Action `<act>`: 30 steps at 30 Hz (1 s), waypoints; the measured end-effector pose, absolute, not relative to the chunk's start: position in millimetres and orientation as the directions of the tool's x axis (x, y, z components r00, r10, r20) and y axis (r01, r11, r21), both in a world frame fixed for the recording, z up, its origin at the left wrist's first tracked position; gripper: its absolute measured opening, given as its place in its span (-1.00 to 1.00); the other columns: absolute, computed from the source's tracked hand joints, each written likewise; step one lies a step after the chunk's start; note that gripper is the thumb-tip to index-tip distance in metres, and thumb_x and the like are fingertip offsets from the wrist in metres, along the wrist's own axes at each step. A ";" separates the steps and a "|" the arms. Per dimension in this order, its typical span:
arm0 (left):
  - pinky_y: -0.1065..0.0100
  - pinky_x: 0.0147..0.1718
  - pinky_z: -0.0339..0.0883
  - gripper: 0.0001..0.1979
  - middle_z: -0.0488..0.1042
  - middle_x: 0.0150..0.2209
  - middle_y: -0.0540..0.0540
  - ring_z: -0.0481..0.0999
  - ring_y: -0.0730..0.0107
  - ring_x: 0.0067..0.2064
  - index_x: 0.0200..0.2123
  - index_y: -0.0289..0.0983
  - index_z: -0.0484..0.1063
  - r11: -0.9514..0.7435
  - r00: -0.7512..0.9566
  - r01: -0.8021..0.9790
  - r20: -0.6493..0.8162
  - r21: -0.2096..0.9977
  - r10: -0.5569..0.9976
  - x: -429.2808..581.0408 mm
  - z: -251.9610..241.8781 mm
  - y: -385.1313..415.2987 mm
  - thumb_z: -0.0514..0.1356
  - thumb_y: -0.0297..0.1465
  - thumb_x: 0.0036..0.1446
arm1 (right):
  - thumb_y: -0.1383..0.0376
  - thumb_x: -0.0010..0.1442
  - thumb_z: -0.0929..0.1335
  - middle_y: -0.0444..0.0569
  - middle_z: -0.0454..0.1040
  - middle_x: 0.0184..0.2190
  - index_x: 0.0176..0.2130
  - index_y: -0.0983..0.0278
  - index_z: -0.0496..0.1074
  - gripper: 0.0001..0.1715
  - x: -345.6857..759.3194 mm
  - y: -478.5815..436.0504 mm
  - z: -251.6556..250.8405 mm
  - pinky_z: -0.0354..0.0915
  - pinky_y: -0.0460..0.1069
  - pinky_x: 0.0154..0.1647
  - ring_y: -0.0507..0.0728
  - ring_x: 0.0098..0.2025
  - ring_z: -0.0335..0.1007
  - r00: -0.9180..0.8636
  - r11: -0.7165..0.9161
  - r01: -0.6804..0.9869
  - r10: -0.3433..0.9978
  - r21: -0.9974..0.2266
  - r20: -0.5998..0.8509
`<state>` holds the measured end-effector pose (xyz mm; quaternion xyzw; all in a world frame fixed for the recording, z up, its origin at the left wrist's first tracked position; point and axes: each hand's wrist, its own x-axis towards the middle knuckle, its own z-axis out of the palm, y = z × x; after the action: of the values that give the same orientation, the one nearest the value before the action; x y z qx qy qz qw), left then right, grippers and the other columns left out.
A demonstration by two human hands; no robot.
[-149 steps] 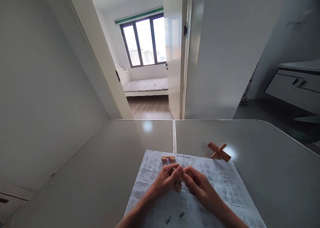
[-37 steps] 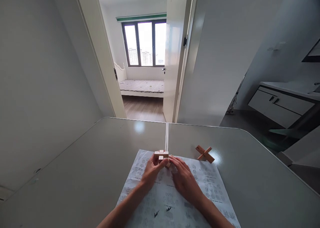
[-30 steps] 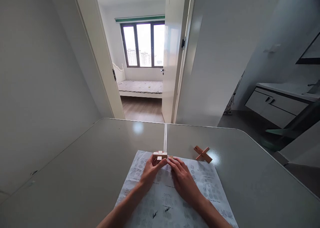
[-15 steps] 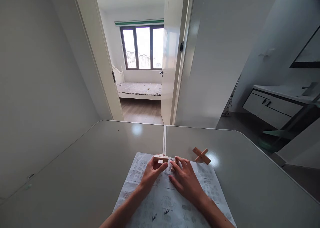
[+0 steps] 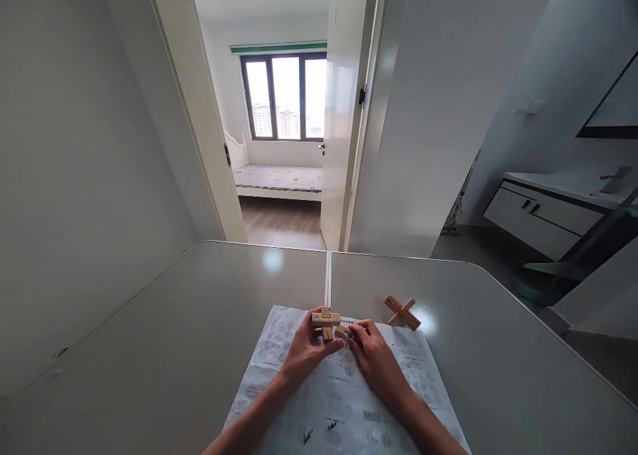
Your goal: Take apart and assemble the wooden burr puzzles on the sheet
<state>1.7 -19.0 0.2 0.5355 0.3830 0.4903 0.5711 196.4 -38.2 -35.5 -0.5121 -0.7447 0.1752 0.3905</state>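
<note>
My left hand [image 5: 305, 350] is closed around a small assembly of interlocked wooden puzzle pieces [image 5: 325, 319], held above the far part of a printed paper sheet [image 5: 329, 388]. Close beside it, my right hand [image 5: 375, 354] pinches a single short wooden puzzle piece [image 5: 341, 331] between thumb and fingers. That piece lies right against the lower right of the assembly; whether they touch I cannot tell. Past my right hand, two crossed wooden pieces [image 5: 403, 313] rest at the sheet's upper right edge.
The sheet lies on a grey table [image 5: 164, 349] with a pale seam [image 5: 327, 279] down its middle. Beyond the table are an open door [image 5: 341, 123] and a bed [image 5: 279, 177]. A washbasin cabinet [image 5: 543, 209] stands at the right.
The assembly in my left hand has shifted slightly right and turned, showing its faces differently. My right hand has brought the single piece up from the sheet to the assembly.
</note>
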 end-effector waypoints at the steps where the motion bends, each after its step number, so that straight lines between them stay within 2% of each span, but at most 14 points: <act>1: 0.22 -0.10 0.49 -0.30 0.58 -0.02 -0.21 0.62 0.10 -0.08 0.11 -0.23 0.42 -0.057 0.224 -0.139 0.087 0.989 0.971 2.1 1.2 -19.5 0.54 -0.23 -0.10 | 0.24 0.47 0.19 0.06 0.43 -0.05 0.03 0.16 0.44 -0.70 195.9 -38.4 -34.2 0.54 0.14 -0.09 0.24 -0.12 0.53 -0.174 0.406 0.627 0.905 -0.665 0.389; 4: 0.19 -0.06 0.47 -0.31 0.59 -0.02 -0.20 0.61 0.12 -0.07 0.11 -0.22 0.40 -0.094 0.208 -0.071 0.107 0.993 0.972 3.4 3.4 -21.5 0.53 -0.25 -0.08 | 0.17 0.47 0.20 0.07 0.48 -0.09 0.02 0.17 0.44 -0.70 194.1 -39.7 -29.9 0.50 0.17 -0.10 0.26 -0.15 0.53 -0.151 0.387 0.621 0.912 -0.681 0.381; 7: 0.13 0.00 0.42 -0.34 0.60 -0.03 -0.15 0.58 0.11 -0.04 0.11 -0.16 0.41 -0.182 0.142 0.073 0.171 0.981 0.975 5.1 3.9 -24.1 0.52 -0.28 -0.07 | 0.05 0.46 0.22 0.05 0.52 -0.17 0.07 0.20 0.42 -0.61 193.1 -39.9 -25.6 0.49 0.13 -0.13 0.24 -0.22 0.52 -0.096 0.355 0.521 0.928 -0.776 0.360; 10: 0.12 0.00 0.41 -0.35 0.58 -0.05 -0.09 0.56 0.11 -0.04 0.08 -0.12 0.44 -0.277 0.085 0.214 0.265 0.937 0.961 7.2 3.4 -26.9 0.53 -0.32 -0.11 | -0.09 0.42 0.23 -0.05 0.51 -0.37 -0.02 0.22 0.43 -0.51 192.6 -37.8 -23.5 0.44 0.05 -0.32 0.18 -0.38 0.45 -0.109 0.275 0.331 0.961 -0.902 0.253; 12: 0.13 -0.02 0.42 -0.36 0.56 -0.06 -0.08 0.55 0.12 -0.06 0.06 -0.10 0.46 -0.337 0.091 0.260 0.324 0.905 0.942 8.6 3.5 -29.0 0.54 -0.34 -0.12 | -0.17 0.37 0.25 -0.13 0.45 -0.47 -0.11 0.23 0.41 -0.46 191.9 -35.9 -23.8 0.34 -0.02 -0.48 0.11 -0.49 0.36 -0.148 0.169 0.151 0.978 -0.974 0.147; 14: 0.14 0.00 0.43 -0.37 0.53 -0.04 -0.09 0.54 0.11 -0.04 0.05 -0.10 0.47 -0.388 0.118 0.279 0.370 0.878 0.921 9.8 4.1 -31.1 0.54 -0.35 -0.13 | -0.24 0.31 0.28 -0.22 0.35 -0.54 -0.16 0.21 0.36 -0.41 190.9 -34.7 -24.1 0.19 -0.09 -0.60 0.04 -0.59 0.23 -0.186 0.062 0.005 0.981 -0.998 0.060; 16: 0.13 0.03 0.43 -0.37 0.50 0.00 -0.10 0.53 0.08 0.01 0.06 -0.09 0.46 -0.428 0.149 0.288 0.401 0.857 0.904 10.7 4.9 -33.1 0.54 -0.35 -0.12 | -0.28 0.28 0.27 -0.31 0.25 -0.60 -0.18 0.20 0.31 -0.39 189.7 -35.1 -23.5 0.06 -0.12 -0.67 -0.02 -0.67 0.08 -0.218 -0.001 -0.053 0.976 -0.999 0.011; 20: 0.12 0.05 0.43 -0.37 0.47 0.06 -0.12 0.51 0.07 0.05 0.07 -0.08 0.43 -0.455 0.208 0.305 0.407 0.837 0.889 11.1 5.8 -35.6 0.51 -0.38 -0.08 | -0.33 0.27 0.23 -0.34 0.23 -0.65 -0.19 0.17 0.28 -0.35 187.5 -39.1 -20.5 -0.03 -0.15 -0.72 -0.05 -0.73 -0.02 -0.243 -0.079 -0.063 0.968 -0.995 -0.062; 24: 0.12 0.04 0.43 -0.39 0.48 0.04 -0.11 0.51 0.08 0.03 0.08 -0.08 0.40 -0.443 0.228 0.328 0.385 0.835 0.894 10.8 5.6 -35.8 0.49 -0.40 -0.05 | -0.32 0.29 0.21 -0.30 0.29 -0.65 -0.13 0.20 0.31 -0.34 186.3 -41.7 -21.2 -0.03 -0.14 -0.71 -0.03 -0.71 0.04 -0.197 -0.011 -0.015 0.980 -1.000 -0.008; 30: 0.09 0.03 0.43 -0.43 0.51 -0.02 -0.10 0.53 0.07 0.00 0.04 -0.09 0.41 -0.431 0.209 0.354 0.379 0.830 0.901 11.9 3.7 -35.5 0.46 -0.44 -0.07 | -0.18 0.41 0.17 -0.15 0.48 -0.54 -0.03 0.21 0.33 -0.45 186.9 -46.2 -17.0 0.25 -0.03 -0.52 0.14 -0.55 0.38 -0.123 0.192 0.229 0.978 -0.954 0.167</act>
<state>11.9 -35.5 3.7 0.7158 0.4384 0.4508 0.3038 186.9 -46.2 -17.0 -0.4828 -0.6250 0.4136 0.4531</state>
